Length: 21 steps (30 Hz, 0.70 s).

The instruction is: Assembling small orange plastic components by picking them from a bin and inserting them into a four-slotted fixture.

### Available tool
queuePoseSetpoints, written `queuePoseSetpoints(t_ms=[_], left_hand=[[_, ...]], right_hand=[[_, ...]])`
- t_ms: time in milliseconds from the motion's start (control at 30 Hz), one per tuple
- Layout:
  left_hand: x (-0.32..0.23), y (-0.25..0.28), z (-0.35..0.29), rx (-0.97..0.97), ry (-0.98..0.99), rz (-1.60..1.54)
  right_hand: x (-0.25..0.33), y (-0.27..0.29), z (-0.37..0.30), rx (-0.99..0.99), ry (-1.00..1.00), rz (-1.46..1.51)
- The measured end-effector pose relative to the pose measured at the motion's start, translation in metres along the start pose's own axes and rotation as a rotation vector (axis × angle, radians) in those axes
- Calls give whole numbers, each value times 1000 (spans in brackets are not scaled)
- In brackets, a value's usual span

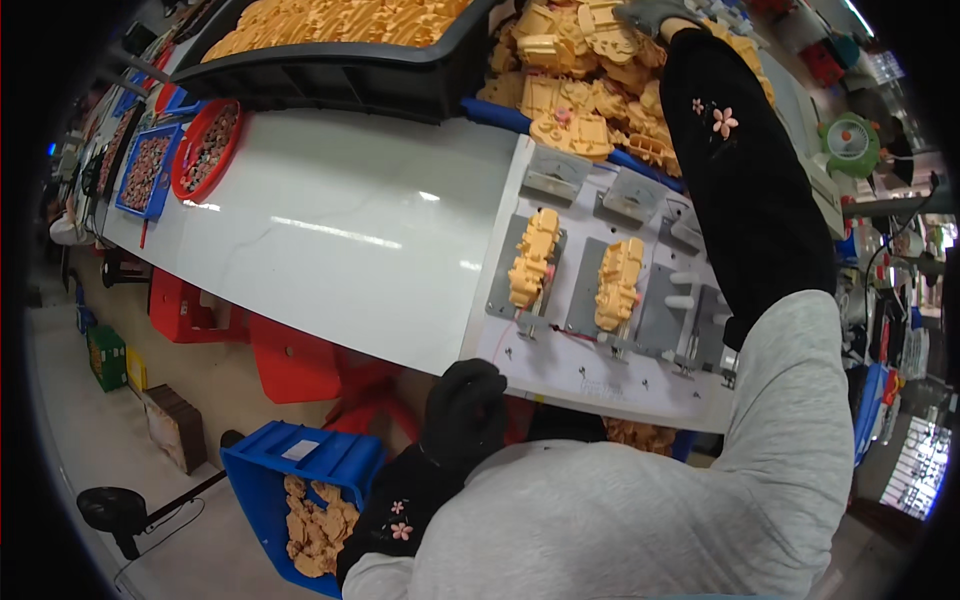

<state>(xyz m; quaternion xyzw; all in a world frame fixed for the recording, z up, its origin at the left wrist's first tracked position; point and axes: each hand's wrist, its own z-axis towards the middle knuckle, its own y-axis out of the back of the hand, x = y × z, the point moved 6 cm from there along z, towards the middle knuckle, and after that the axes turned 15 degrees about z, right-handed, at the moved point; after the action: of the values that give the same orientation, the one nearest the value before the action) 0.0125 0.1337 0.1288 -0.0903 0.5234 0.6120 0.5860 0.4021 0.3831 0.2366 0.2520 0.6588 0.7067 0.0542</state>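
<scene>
My left hand (463, 412), in a black glove, is held closed at the near edge of the white fixture board (545, 368); whatever is in its fingers is hidden. My right arm stretches far forward, and my gloved right hand (655, 14) touches a heap of yellow-orange plastic parts (570, 95) at the top edge, its fingers partly cut off. Two yellow molded parts sit on grey fixture plates: the left one (535, 258) and the right one (620, 283). Behind them stand analog meters (556, 174). A thin pink line runs from the left fixture toward my left hand.
A black bin (340, 85) of orange parts stands at the far left of the white table (330, 225). Farther left are a red basin (207, 150) and a blue tray (150, 170). Below are red stools (290, 358) and a blue crate (300, 450) with tan pieces.
</scene>
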Motion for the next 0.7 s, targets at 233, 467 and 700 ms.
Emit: queuePoseSetpoints(t_ms=[233, 467, 700], left_hand=[[-24, -85, 13, 412, 80, -261], [-28, -107, 14, 374, -77, -445], [-40, -110, 0, 382, -68, -471]], right_hand=[[-18, 36, -108, -208, 410, 358], [-24, -61, -303, 368, -81, 417], [-3, -95, -335, 268, -249, 472]])
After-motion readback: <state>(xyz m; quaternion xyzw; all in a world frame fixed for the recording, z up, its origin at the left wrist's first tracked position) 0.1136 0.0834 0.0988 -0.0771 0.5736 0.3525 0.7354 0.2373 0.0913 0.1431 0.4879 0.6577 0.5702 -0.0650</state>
